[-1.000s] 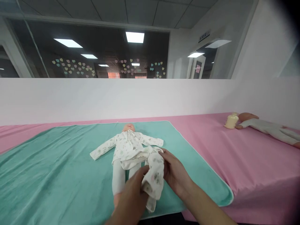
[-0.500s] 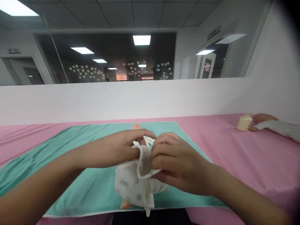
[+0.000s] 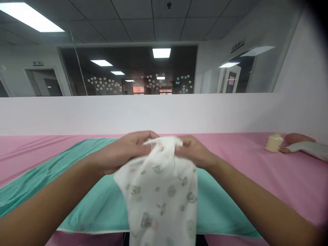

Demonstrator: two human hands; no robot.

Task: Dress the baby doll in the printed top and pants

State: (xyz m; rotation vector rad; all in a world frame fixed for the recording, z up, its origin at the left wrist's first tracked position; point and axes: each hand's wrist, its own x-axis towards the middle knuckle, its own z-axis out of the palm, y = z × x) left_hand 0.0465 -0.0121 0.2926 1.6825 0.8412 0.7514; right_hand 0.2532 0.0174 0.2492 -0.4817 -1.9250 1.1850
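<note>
Held up by its top edge, a white baby garment [image 3: 164, 191] with grey-green animal prints hangs down in the middle of the head view. My left hand [image 3: 128, 148] grips the top edge from the left, fingers and thumb closed on the cloth. On the right, my right hand [image 3: 193, 150] has its fingers closed on the other side of that edge, partly covered by fabric. The teal cloth [image 3: 94, 201] lies below and behind the garment. No part of the doll shows; the garment and my hands cover that area.
A pink sheet [image 3: 261, 181] covers the table under the teal cloth. At the far right stand a pale yellow bottle [image 3: 274, 142] and, beside it, another doll [image 3: 304, 145] in white clothes, lying down. Behind is a low white wall [image 3: 164, 114] with a window above.
The garment was bunched low between my hands; now it is raised and hangs unfolded. The doll's head and foot, visible before, are out of sight. My view has tilted up slightly.
</note>
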